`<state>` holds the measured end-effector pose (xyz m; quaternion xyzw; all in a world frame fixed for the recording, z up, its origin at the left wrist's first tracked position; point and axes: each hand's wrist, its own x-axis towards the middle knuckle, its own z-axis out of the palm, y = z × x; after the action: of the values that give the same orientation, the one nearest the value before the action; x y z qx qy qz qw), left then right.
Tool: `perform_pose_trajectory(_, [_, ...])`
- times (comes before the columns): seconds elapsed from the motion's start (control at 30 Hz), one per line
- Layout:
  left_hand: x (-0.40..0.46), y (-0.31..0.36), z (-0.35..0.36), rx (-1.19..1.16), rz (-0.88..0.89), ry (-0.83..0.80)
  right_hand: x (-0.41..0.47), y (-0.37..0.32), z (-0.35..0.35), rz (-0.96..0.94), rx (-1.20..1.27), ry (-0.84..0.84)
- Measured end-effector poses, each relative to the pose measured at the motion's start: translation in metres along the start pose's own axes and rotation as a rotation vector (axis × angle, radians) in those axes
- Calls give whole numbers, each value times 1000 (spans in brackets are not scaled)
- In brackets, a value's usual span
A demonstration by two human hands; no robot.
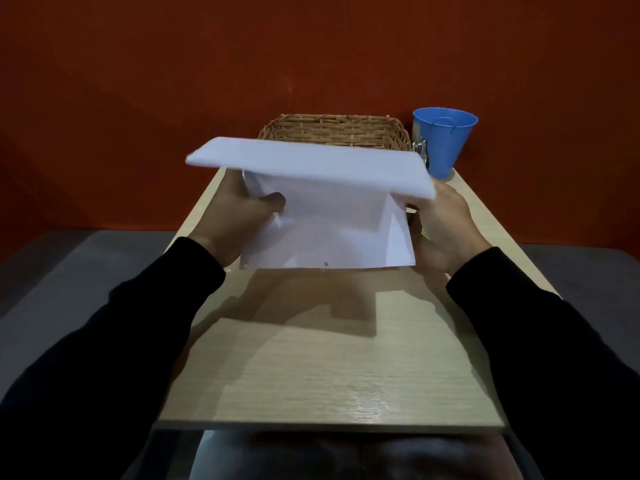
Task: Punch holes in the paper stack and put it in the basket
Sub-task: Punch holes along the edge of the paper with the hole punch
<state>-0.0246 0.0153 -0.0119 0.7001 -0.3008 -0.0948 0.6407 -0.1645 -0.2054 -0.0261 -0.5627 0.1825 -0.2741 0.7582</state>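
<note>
I hold a white paper stack (322,216) above the middle of the wooden table, bent over so its upper part folds toward me. Small punched holes show along its lower edge. My left hand (235,216) grips the stack's left side, thumb on the front. My right hand (440,226) grips its right side. Behind the stack, at the table's far end, stands a woven wicker basket (332,128), partly hidden by the paper. The hole punch is mostly hidden; a metal part and a yellow-green bit peek out by my right hand.
A blue cup (446,140) stands at the far right corner beside the basket. The light wooden table (329,368) is narrow, with grey floor on both sides and a red wall behind.
</note>
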Motion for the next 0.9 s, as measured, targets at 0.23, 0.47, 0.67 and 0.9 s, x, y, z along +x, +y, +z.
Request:
perform_pose_trajectory(0.23, [0, -6, 2, -125, -24, -1, 1, 0, 0, 18, 47, 35])
perform_pose_trajectory(0.47, [-7, 1, 0, 109, 154, -81, -1, -4, 1, -151, 40, 129])
perform_pose_trajectory(0.67, [-9, 4, -5, 137, 105, -168, -2, -6, 2, -114, 62, 118])
perform_pose_trajectory(0.9, [3, 5, -32, 179, 133, -13, -8, 0, 5, -42, -300, -30])
